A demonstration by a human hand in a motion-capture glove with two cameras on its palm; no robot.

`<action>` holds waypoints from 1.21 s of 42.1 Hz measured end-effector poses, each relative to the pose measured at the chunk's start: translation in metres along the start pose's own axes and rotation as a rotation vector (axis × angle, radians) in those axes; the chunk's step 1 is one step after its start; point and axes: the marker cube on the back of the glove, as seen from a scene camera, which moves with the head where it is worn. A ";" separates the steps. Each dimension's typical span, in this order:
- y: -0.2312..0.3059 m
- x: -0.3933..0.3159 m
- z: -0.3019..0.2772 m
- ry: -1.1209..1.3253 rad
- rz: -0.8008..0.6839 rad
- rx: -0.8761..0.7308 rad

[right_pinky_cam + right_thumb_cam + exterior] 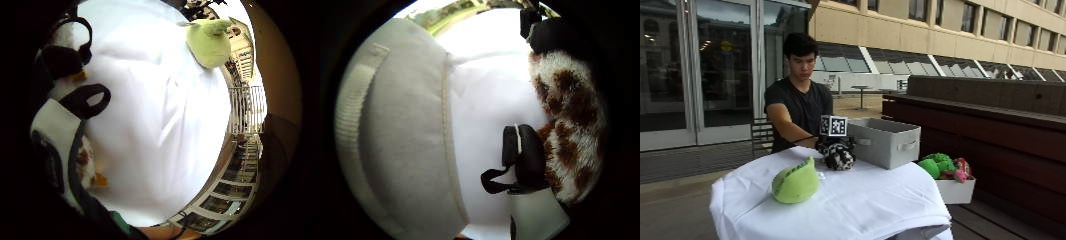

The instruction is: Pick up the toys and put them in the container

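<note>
Cloth drapes white and wrinkled over our surface, with open room around the smooth green plush near its front edge. Farther back our gloved right hand grips the fuzzy brown-spotted toy just beside the grey fabric container.

Clothed table (green toy, container)

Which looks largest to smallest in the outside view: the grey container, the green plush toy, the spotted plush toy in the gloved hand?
1. Grey container, clearly the largest.
2. Green plush toy; it lies nearer the camera, so its lead over the next is unsure.
3. Spotted plush toy, partly hidden by the gloved right hand gripping it.
</note>
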 end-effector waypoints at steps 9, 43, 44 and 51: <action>-0.008 0.008 -0.011 -0.025 0.017 -0.095; -0.044 -0.117 -0.299 -0.132 -0.142 0.154; -0.052 -0.118 -0.296 -0.132 -0.161 0.162; -0.072 -0.126 -0.278 -0.109 -0.210 0.181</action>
